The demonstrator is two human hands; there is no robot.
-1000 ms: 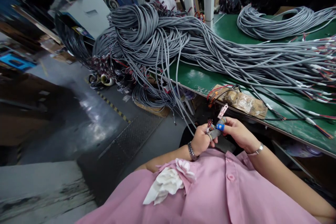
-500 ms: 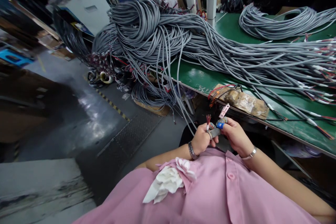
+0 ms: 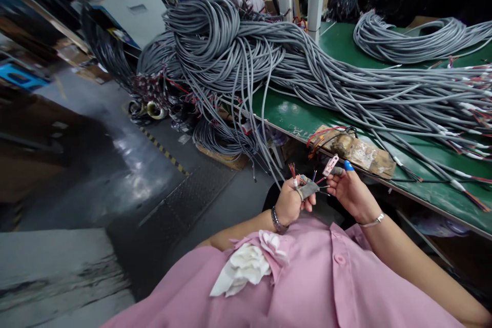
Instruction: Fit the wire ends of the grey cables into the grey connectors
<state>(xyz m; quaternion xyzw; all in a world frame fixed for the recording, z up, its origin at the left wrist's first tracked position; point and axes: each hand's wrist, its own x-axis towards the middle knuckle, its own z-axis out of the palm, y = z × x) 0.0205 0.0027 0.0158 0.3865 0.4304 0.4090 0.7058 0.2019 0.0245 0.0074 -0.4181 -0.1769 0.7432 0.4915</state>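
Hand work on cable ends, at the edge of a green worktop. The left hand is clamped on a bunch of wires, its fingers folded beneath and its thumb, apparently the part in a grey wrap, pressing from above. This grip probably serves as a vice: the tips splay out towards the right, separate from one another. A cluster of red strands rises from a white sleeve on the near side of the same fist, seemingly kept apart from the splayed tips.

The right hand is just beside those tips, its thumb raised away from the curled fingers; whether a tip touches them cannot be told. A blue cap covers the thumb, presumably as protection or for grip. A pink tag appears by the right fingers; whether it is held is unclear.

Both hands are in front of the body, clear of the worktop's edge, perhaps because grey cables cover much of the surface. These lie lengthwise, their stripped ends gathered to the right, an arrangement that would keep the ends accessible. Several cables drop over the edge towards the left hand. A wooden block lies along the front edge, within reach of the right hand.
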